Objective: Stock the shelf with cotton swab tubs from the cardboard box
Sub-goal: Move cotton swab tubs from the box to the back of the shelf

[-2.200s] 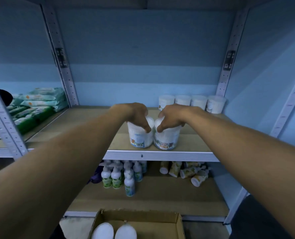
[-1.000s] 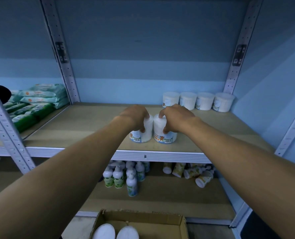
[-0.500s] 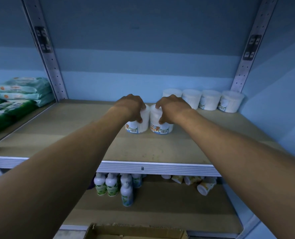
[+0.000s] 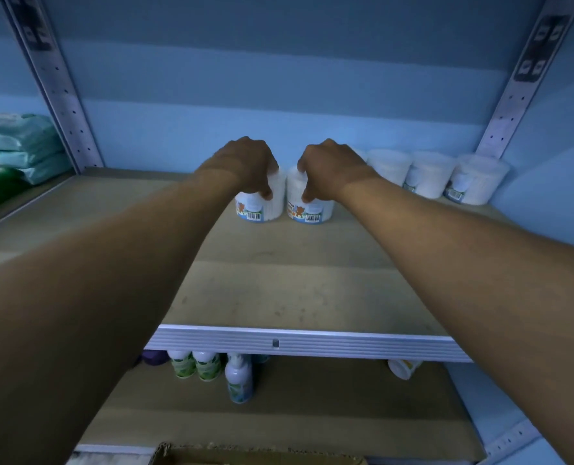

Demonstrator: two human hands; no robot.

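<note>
**Q:** What are the hands doing?

**A:** Both reach deep onto the wooden shelf, each clamped over the top of a cotton swab tub. The left hand curls over the left tub, thumb down its front; the right hand grips the right tub the same way.

**Q:** Where do those two tubs sit?

**A:** Upright toward the back of the shelf, side by side and very close together. Whether their sides touch cannot be told. Barcodes and a small bear print face the camera.

**Q:** And beyond them?

**A:** A row of tubs stands against the blue back wall, running from just behind the right hand to the right corner. The row's left end is hidden by that hand.

**Q:** What else frames the scene?

**A:** Perforated metal uprights rise at both back corners. Stacked green and teal packs fill the neighbouring bay at left. Below the shelf's metal front rail, a lower shelf holds a cluster of bottles, and one container lies on its side at right. The rim of the cardboard box shows at the bottom edge; its contents are out of view.
</note>
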